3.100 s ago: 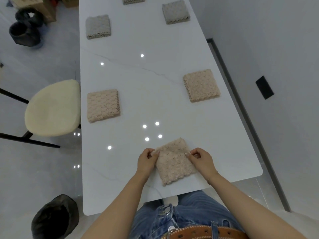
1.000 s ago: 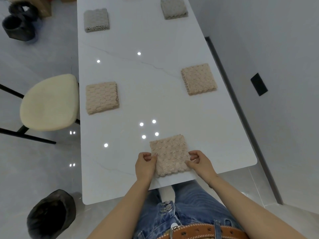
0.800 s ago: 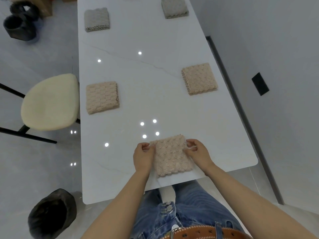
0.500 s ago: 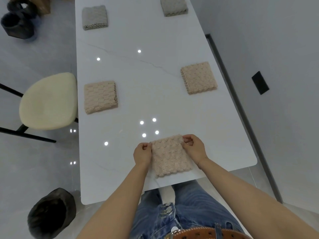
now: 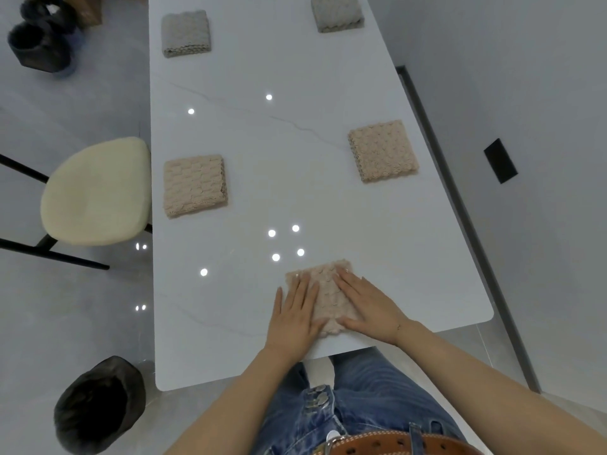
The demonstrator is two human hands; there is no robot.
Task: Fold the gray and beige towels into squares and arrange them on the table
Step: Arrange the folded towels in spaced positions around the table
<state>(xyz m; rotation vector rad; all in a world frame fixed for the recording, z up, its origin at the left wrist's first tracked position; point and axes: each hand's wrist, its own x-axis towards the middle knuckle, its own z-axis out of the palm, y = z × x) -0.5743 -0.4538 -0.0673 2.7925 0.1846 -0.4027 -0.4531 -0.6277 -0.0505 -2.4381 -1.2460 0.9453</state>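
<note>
A folded beige towel (image 5: 325,290) lies near the front edge of the white table (image 5: 262,142). My left hand (image 5: 295,315) lies flat on its left side, fingers straight. My right hand (image 5: 368,307) presses flat on its right side. Both hands cover much of the towel. Two more folded beige squares sit further up: one at the left (image 5: 194,185), one at the right (image 5: 382,150). Two folded gray squares lie at the far end, one on the left (image 5: 185,32) and one on the right (image 5: 336,13).
A cream-seated stool (image 5: 95,192) stands left of the table. A dark bag-like object (image 5: 98,405) sits on the floor at the lower left, and dark containers (image 5: 39,37) at the upper left. A wall runs along the right.
Both hands were pinching the towel's side edges; now they have opened and lie flat on top of it, pressing it down.
</note>
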